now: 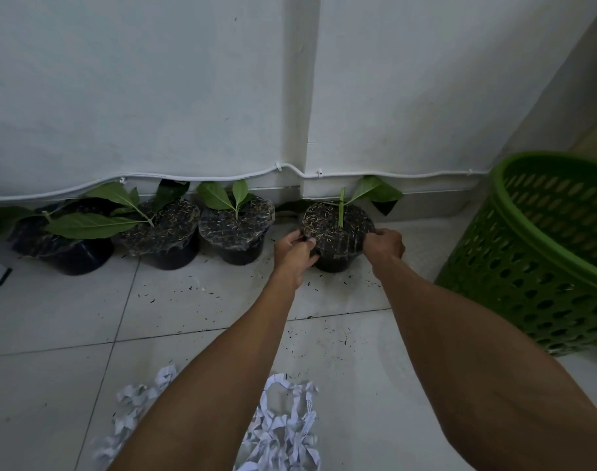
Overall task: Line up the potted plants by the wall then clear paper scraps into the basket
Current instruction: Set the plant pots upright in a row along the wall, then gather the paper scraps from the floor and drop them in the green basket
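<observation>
Both arms reach straight out toward twelve o'clock. The left hand (295, 249) and right hand (384, 244) clamp opposite rims of the fourth pot (338, 232), standing by the wall (188, 96). Paper scraps (283, 423) lie at six o'clock, the green basket (541, 253) at three o'clock.

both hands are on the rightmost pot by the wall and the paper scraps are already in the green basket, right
Not quite. In the head view both hands, left hand and right hand, do grip the rightmost pot, but the paper scraps lie on the floor, not in the basket.
</observation>
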`<state>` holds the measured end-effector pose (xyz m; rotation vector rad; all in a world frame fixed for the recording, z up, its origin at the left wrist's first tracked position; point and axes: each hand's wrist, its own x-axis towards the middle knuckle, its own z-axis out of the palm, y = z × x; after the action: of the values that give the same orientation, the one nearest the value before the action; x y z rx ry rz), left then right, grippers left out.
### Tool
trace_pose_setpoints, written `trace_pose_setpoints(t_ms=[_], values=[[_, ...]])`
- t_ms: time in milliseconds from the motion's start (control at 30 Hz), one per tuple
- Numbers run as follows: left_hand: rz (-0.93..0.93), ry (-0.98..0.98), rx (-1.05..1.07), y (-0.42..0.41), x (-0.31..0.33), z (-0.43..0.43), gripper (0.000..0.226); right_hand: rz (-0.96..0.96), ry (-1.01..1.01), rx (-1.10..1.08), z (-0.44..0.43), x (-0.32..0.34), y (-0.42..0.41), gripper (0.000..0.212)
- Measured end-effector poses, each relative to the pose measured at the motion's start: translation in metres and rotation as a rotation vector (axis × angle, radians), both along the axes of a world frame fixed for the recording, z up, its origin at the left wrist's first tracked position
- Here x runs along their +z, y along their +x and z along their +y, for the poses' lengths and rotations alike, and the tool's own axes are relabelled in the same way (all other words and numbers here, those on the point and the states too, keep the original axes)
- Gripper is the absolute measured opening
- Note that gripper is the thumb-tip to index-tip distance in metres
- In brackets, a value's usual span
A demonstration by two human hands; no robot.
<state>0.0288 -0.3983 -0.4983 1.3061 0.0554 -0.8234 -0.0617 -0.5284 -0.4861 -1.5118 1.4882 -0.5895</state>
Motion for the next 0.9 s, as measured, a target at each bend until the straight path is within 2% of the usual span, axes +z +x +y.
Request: trace_pose_setpoints(t_ms=[100, 233, 300, 400, 533, 600, 667, 767, 833, 900], values=[[0.008, 0.021, -0.019, 0.000, 0.003, 0.006, 0.050, 0.068, 0.007, 0.046, 0.003, 0.003, -0.002, 0.032], [-0.089, 0.238, -0.130, 0.006, 0.005, 0.022, 0.052, 0.153, -0.094, 0.037, 0.016, 0.018, -0.001, 0.032], [-0.260, 0.376, -0.233, 0.010, 0.005, 0.041, 0.053, 0.226, -0.235, 0.060, 0.026, 0.030, -0.002, 0.031], [-0.684, 0.667, -0.526, 0.014, 0.006, 0.083, 0.056, 0.290, -0.444, 0.216, 0.044, 0.043, -0.007, 0.027], [-0.763, 0.819, -0.701, 0.015, 0.008, 0.153, 0.064, 0.483, -0.695, 0.477, 0.082, 0.047, -0.018, 0.031], [-0.829, 0.872, -0.756, 0.014, 0.007, 0.187, 0.070, 0.602, -0.748, 0.650, 0.105, 0.044, -0.022, 0.026], [-0.865, 0.929, -0.809, 0.011, 0.006, 0.221, 0.079, 0.694, -0.713, 0.921, 0.128, 0.035, -0.022, 0.028], [-0.847, 1.062, -0.895, 0.009, 0.003, 0.268, 0.103, 0.830, -0.574, 1.299, 0.160, 0.011, -0.025, 0.060], [-0.802, 1.154, -0.942, 0.008, 0.003, 0.295, 0.123, 0.871, -0.314, 1.370, 0.177, -0.007, -0.028, 0.095], [-0.737, 1.234, -0.996, 0.007, 0.001, 0.316, 0.140, 0.837, -0.015, 1.339, 0.191, -0.021, -0.035, 0.127]])
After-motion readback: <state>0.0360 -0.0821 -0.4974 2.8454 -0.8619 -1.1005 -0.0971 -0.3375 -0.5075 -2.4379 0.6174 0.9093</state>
